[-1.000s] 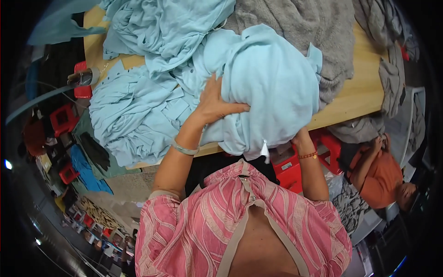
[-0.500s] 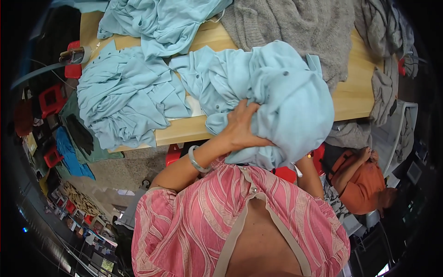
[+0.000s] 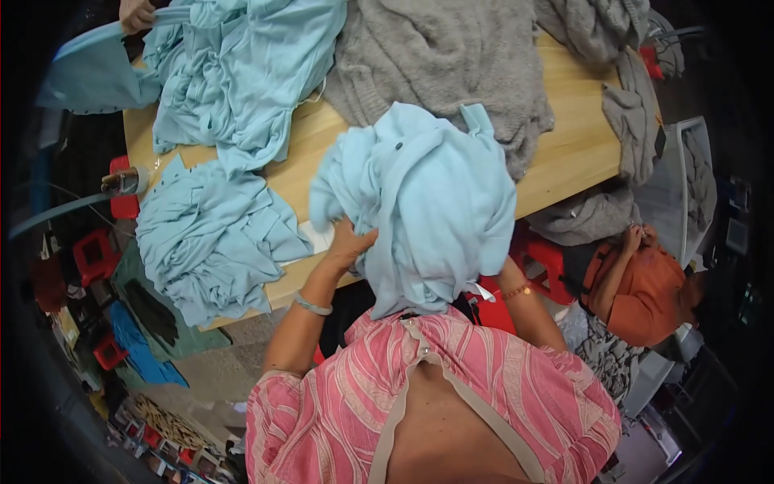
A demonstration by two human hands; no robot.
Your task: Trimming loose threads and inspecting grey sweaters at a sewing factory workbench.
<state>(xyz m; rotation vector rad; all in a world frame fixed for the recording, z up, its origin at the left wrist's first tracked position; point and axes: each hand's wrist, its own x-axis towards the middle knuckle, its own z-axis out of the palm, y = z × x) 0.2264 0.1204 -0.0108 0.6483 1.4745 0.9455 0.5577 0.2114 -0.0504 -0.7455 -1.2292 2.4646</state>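
Far left of the grip: cup-like holder, containing slender brownish items, too small to identify.
Far left and beyond: co-worker's hand, now showing, gripping light-blue cloth; half a second ago it was not showing.
Left, just beside: light-blue garment heap, lying crumpled on the wooden table.
Left and beyond: second light-blue pile, spreading across the tabletop.
Left hand: clamping the near left side of the bundle, thumb pressing on the cloth.
Light-blue garment bundle: sitting between the hands over the table's near edge, showing a dark button. Its left part, spreading over the wood half a second ago, is now bunching up into the mass.
Beyond the bundle: grey knit fabric, lying flat.
White tag: hanging low at the bundle's right; any print is too small to read.
Right hand: mostly hiding behind the bundle; finger closure cannot be told.
Right, below the tabletop: red stool.
Farther right: co-worker in orange, sitting with both hands raised.
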